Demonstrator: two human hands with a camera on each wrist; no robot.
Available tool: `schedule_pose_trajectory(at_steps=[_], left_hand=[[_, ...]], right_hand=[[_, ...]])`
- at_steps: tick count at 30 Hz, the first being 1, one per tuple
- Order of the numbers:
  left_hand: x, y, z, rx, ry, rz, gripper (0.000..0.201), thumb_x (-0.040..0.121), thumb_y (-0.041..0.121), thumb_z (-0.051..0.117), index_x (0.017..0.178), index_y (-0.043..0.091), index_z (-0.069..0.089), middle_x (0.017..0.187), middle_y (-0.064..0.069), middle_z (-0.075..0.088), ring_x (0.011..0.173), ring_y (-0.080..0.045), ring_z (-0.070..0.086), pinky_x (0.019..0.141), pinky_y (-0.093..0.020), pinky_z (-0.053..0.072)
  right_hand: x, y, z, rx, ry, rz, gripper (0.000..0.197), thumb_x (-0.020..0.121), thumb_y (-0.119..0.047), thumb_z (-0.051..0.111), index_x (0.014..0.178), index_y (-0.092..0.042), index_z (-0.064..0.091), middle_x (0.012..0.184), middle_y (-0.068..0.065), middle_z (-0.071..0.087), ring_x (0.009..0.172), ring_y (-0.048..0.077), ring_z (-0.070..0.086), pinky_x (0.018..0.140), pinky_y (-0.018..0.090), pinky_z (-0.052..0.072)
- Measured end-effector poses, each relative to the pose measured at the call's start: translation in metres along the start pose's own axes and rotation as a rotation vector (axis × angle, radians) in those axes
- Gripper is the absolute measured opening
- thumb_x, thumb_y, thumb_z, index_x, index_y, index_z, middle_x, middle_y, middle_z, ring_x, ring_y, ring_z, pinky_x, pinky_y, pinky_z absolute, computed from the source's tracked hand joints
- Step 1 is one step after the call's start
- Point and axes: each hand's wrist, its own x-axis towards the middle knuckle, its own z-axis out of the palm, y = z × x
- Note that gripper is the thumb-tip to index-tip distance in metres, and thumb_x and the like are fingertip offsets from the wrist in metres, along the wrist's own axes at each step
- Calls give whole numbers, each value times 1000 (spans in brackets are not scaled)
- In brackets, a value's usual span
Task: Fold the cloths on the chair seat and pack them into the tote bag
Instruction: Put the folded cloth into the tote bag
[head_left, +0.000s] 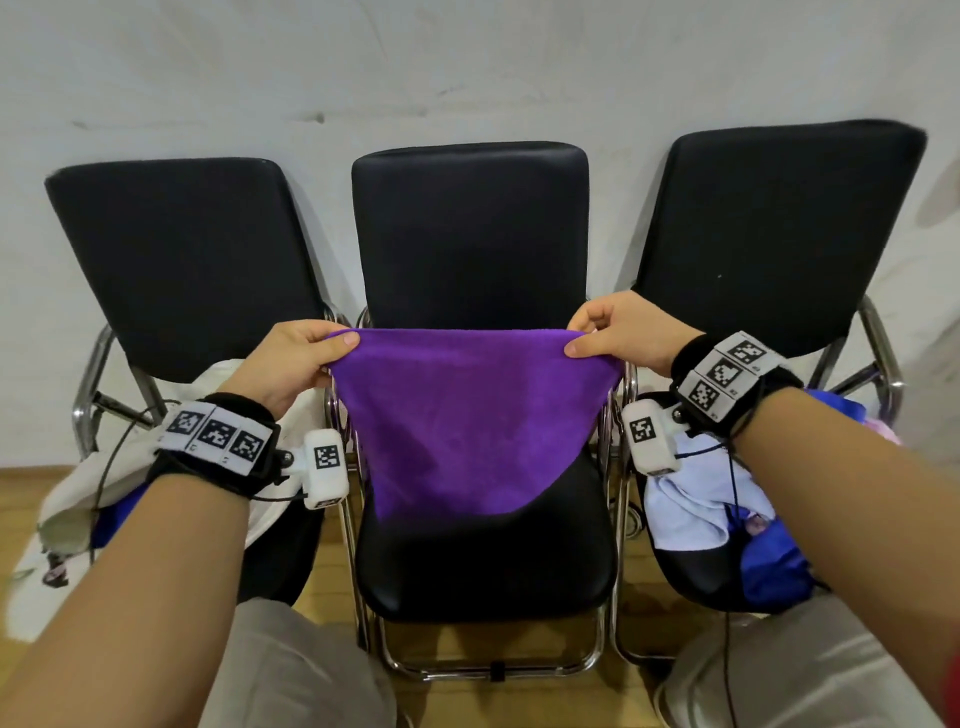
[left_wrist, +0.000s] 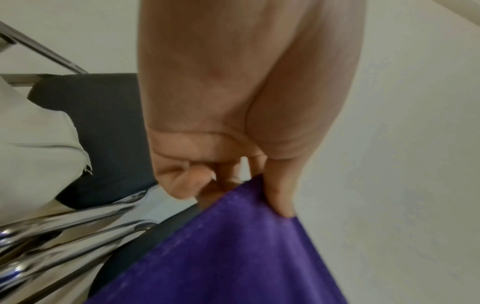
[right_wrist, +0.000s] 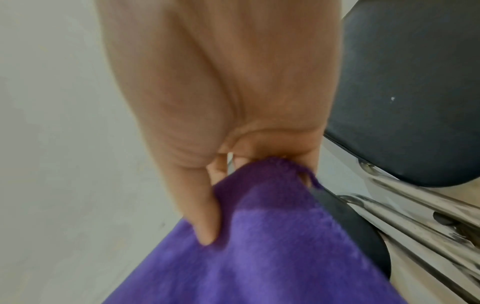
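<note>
A purple cloth (head_left: 467, 415) hangs stretched above the middle chair seat (head_left: 488, 566), its lower edge trailing down to the seat. My left hand (head_left: 301, 353) pinches the cloth's upper left corner between thumb and fingers, and my right hand (head_left: 618, 332) pinches the upper right corner. In the left wrist view the thumb presses the purple cloth (left_wrist: 233, 246); the right wrist view shows the purple cloth (right_wrist: 272, 246) bunched in the fingers. A white tote bag (head_left: 171, 467) lies on the left chair, with blue fabric showing at its mouth.
Three black chairs with chrome frames stand side by side against a pale wall. The right chair seat holds a heap of white and blue cloths (head_left: 727, 509). Wooden floor lies below, and my knees are at the bottom of the head view.
</note>
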Motion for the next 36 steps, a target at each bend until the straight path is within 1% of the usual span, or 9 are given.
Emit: schedule_pose_trajectory(at_steps=[3, 6, 9, 13, 19, 23, 26, 31, 36], left_hand=[[16, -4, 15, 113, 85, -47, 9, 96, 14, 63, 94, 10, 71, 57, 9, 63, 47, 0, 51, 47, -17, 39], [34, -3, 29, 65, 200, -50, 12, 96, 14, 64, 85, 12, 68, 49, 7, 58, 38, -5, 46, 36, -15, 31], [46, 10, 35, 14, 275, 29, 16, 98, 12, 60, 84, 13, 68, 61, -1, 59, 40, -5, 52, 38, -18, 36], [45, 20, 37, 36, 252, 139, 21, 98, 7, 57, 83, 17, 67, 74, -1, 66, 64, -3, 65, 56, -13, 47], [16, -4, 28, 225, 123, 95, 17, 95, 6, 62, 83, 15, 70, 78, -9, 66, 72, -14, 59, 67, -25, 47], [-14, -24, 31, 396, -5, -43, 10, 96, 11, 62, 92, 13, 72, 76, -7, 65, 68, -11, 58, 55, -17, 41], [-33, -48, 34, 527, -172, -206, 8, 97, 18, 62, 100, 16, 69, 80, -7, 67, 68, -11, 59, 54, -18, 40], [-63, -93, 42, 526, -362, -409, 10, 96, 16, 63, 103, 10, 66, 56, 2, 64, 48, -7, 58, 43, -18, 33], [-87, -124, 47, 492, -408, -549, 11, 94, 14, 66, 104, 11, 63, 51, 5, 63, 53, -11, 63, 42, -20, 35]], right_hand=[[21, 8, 9, -219, 168, 6, 9, 82, -15, 79, 88, -10, 74, 69, -7, 62, 68, 10, 59, 72, 32, 50], [39, 3, 12, -312, 347, 19, 12, 85, -22, 76, 92, -12, 73, 79, -3, 62, 80, 14, 57, 74, 28, 45], [47, -5, 6, -320, 463, -19, 12, 88, -26, 72, 92, -14, 70, 91, -1, 63, 88, 14, 56, 75, 28, 42], [38, -8, 4, -321, 501, -134, 9, 90, -21, 69, 94, -14, 70, 91, -4, 64, 89, 12, 55, 80, 26, 40], [7, 17, 22, -287, 303, -115, 7, 92, -16, 67, 97, -15, 72, 96, -2, 69, 93, 13, 61, 83, 26, 44], [-20, 40, 44, -332, 147, -71, 3, 89, -14, 70, 91, -16, 71, 92, -1, 68, 90, 16, 62, 84, 33, 49], [-43, 54, 61, -367, 2, -23, 3, 92, -15, 69, 94, -14, 71, 95, -1, 67, 92, 14, 61, 86, 29, 47], [-74, 80, 85, -337, -227, 63, 8, 91, -14, 69, 93, -21, 72, 87, -9, 65, 83, 4, 60, 81, 22, 44], [-94, 98, 102, -322, -381, 133, 9, 90, -11, 71, 98, -15, 74, 85, -10, 65, 77, 1, 59, 73, 13, 43]])
